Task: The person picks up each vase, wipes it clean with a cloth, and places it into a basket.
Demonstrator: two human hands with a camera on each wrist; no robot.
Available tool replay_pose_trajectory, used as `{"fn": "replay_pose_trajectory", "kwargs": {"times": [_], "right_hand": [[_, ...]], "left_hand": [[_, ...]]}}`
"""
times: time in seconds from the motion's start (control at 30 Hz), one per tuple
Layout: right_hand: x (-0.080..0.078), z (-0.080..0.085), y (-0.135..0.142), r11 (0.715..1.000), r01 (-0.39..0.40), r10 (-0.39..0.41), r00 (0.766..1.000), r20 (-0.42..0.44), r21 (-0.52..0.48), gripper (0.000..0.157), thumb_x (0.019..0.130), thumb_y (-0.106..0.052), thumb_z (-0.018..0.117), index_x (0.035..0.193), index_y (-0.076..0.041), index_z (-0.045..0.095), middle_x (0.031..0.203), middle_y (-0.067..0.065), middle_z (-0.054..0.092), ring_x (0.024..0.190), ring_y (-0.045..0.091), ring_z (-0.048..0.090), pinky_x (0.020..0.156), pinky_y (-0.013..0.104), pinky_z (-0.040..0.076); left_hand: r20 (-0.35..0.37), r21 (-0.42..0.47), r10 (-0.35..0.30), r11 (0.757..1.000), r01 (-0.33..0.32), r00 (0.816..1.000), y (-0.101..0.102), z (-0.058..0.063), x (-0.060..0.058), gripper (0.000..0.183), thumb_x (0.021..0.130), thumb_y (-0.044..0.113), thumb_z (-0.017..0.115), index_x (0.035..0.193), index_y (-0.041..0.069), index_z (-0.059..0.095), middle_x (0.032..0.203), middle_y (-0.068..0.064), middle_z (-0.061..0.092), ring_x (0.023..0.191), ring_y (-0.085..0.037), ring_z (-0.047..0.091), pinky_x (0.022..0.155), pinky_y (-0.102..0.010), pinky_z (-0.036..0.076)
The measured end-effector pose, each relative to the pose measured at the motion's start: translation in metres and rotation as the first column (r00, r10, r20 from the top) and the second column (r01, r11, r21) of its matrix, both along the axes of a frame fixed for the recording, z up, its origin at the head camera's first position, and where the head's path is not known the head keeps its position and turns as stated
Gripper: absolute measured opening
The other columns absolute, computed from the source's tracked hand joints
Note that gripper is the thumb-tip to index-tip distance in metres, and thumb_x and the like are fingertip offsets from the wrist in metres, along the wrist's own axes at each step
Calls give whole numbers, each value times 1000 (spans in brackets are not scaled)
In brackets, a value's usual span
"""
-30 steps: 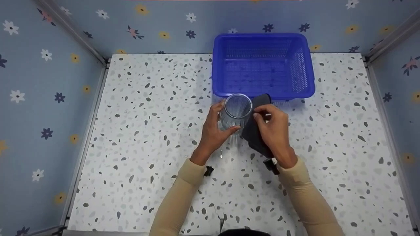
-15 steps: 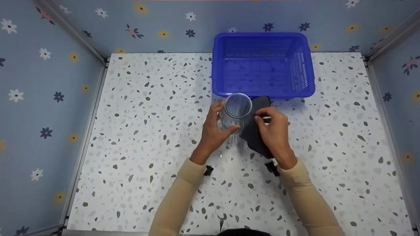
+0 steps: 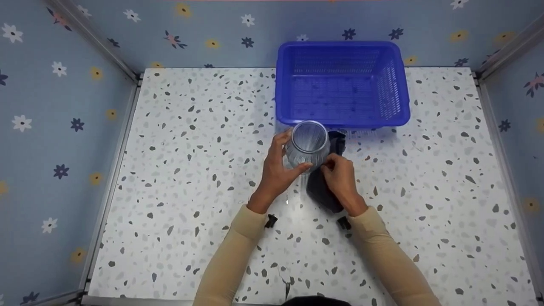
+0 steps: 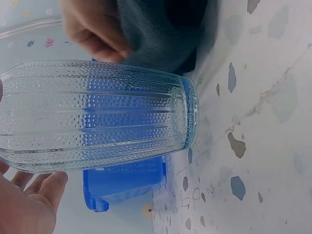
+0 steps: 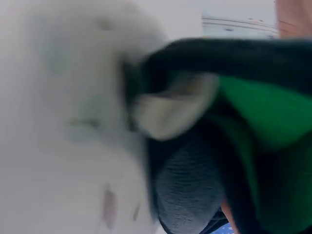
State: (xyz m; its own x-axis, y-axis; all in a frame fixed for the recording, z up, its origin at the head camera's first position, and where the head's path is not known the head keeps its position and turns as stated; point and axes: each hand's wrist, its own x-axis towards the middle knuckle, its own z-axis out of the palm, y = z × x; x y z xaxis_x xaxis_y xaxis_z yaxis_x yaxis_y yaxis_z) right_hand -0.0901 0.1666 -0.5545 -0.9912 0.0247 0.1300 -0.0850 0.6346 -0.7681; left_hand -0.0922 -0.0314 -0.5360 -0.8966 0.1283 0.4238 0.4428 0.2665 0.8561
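Observation:
A clear ribbed glass jar with a dimpled surface stands upright, its round mouth facing up. My left hand grips it from the left, fingers around the far side and thumb across the front. My right hand pinches a dark grey cloth close against the jar's right side. In the left wrist view the jar's base is near the tabletop; whether it touches is unclear. The right wrist view shows green fabric inside the cloth's folds and a blurred whitish tag.
Just behind the jar sits a blue plastic basket with slotted walls, near the back wall. The speckled white tabletop is bounded by blue flowered panels at the left, back and right.
My right hand has moved down and to the left with the cloth, which is now more bunched beside the jar. The left hand and the jar have hardly moved.

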Motion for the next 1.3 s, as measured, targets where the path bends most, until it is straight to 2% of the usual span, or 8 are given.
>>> {"fn": "replay_pose_trajectory", "kwargs": {"times": [0.3, 0.43, 0.7, 0.87, 0.93, 1.13, 1.3], "right_hand": [[0, -1, -2, 1000, 7, -8, 1000, 21, 15, 6, 85, 10, 73, 87, 6, 71, 82, 20, 72, 76, 35, 69, 72, 46, 55], [4, 5, -1, 999, 21, -21, 1000, 15, -27, 6, 87, 11, 73, 89, 6, 71, 83, 20, 72, 77, 33, 69, 72, 42, 54], [12, 41, 4, 988, 25, -36, 997, -69, -151, 6, 91, 12, 73, 93, 6, 73, 91, 21, 74, 87, 33, 73, 79, 43, 60], [15, 64, 4, 982, 29, -50, 993, -110, -188, 6, 91, 12, 72, 93, 7, 73, 91, 19, 74, 90, 33, 73, 77, 28, 59], [15, 72, 4, 982, 27, -52, 990, -130, -186, 6, 91, 11, 72, 94, 6, 73, 91, 19, 74, 90, 32, 73, 77, 26, 59], [13, 89, 2, 990, 5, -32, 983, -183, -142, 5, 91, 10, 73, 94, 6, 74, 92, 19, 75, 90, 30, 73, 78, 43, 62], [11, 99, -1, 993, -6, -18, 978, -207, -116, 4, 91, 10, 73, 94, 7, 74, 92, 18, 74, 88, 29, 73, 77, 44, 62]], "left_hand": [[-6, 12, -5, 1000, 5, 1000, -1, 0, 0, 80, 85, 17, 91, 147, 4, 43, 158, -19, 44, 148, -34, 45, 111, -41, 52], [-5, 0, -7, 1000, 7, 1000, 0, 0, 1, 80, 85, 17, 91, 147, 4, 43, 158, -19, 44, 148, -34, 45, 111, -41, 52], [-17, -28, -5, 1000, 4, 1000, -1, 0, 2, 82, 87, 19, 90, 150, 3, 41, 158, -19, 44, 148, -32, 45, 110, -42, 52], [-19, -24, -4, 1000, 3, 1000, -1, -1, 2, 81, 85, 18, 91, 148, 2, 42, 158, -21, 44, 148, -33, 45, 110, -43, 53], [-18, -24, -1, 1000, 1, 1000, -1, -1, 1, 82, 85, 18, 91, 148, 1, 42, 158, -21, 44, 148, -33, 45, 110, -43, 53], [3, -15, -3, 1000, 3, 1000, -1, 0, 1, 83, 86, 20, 91, 149, 0, 42, 158, -20, 44, 148, -31, 45, 111, -42, 52], [2, -8, -3, 1000, 3, 1000, 0, 0, 1, 81, 86, 20, 91, 147, -5, 43, 158, -20, 44, 148, -33, 45, 109, -48, 53]]}}
